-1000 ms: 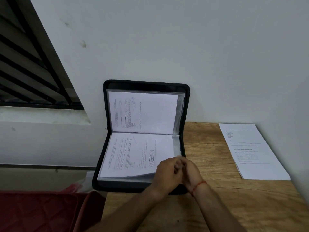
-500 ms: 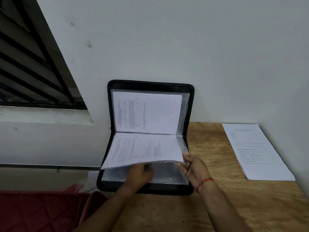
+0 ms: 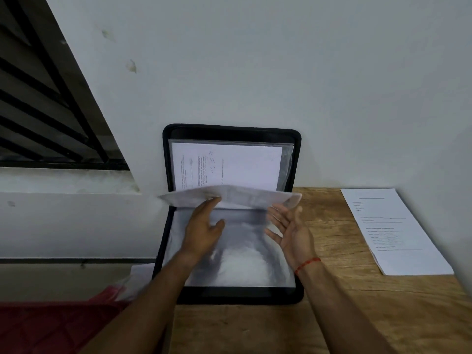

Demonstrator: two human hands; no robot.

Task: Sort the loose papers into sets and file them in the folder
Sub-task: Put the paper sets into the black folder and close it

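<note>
The folder (image 3: 296,159) stood open at the back left corner of the desk (image 3: 332,315), some sheets (image 3: 242,164) filed. The left hand (image 3: 201,231), straight-fingered, propped up a filled sleeve (image 3: 250,196); the right hand (image 3: 290,227) hovered open, palm up. Papers (image 3: 398,233) by the right edge looked unfiled.

The one camera sits on my head, looking forward and down along my forearms. It faces the wall (image 3: 281,60) from close above the desk (image 3: 357,315). The wide lens takes in the open folder (image 3: 231,129) at centre and a barred window (image 3: 51,98) at far left.
</note>
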